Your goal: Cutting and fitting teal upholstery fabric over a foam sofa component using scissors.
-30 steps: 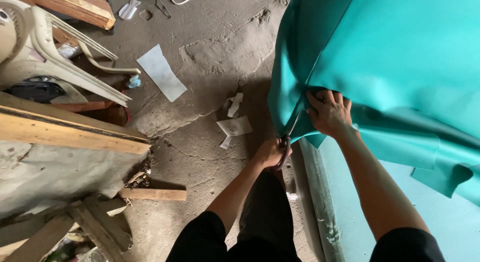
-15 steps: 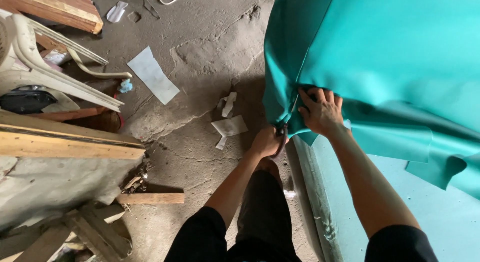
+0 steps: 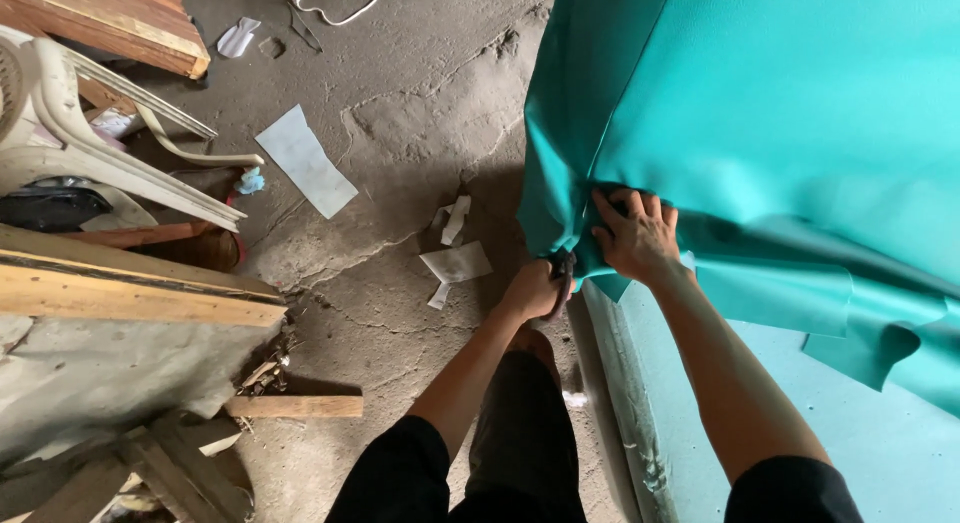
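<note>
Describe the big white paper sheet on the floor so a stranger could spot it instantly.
Start at the overturned white plastic chair on the left. Just right of its legs, on the cracked grey concrete floor, lies the flat white rectangular paper sheet. It is bigger and smoother than the crumpled white paper scraps nearby.

No packages, labels, signs or screens in view. Nearest to such: loose paper only. White rectangular sheet (image 3: 305,160) flat on the concrete floor (image 3: 420,103), just beside the plastic chair (image 3: 90,143); smaller crumpled white scraps (image 3: 455,263) near the teal sheet's hanging edge; another pale scrap (image 3: 238,38) at the top, by the wooden board (image 3: 120,23).
</note>
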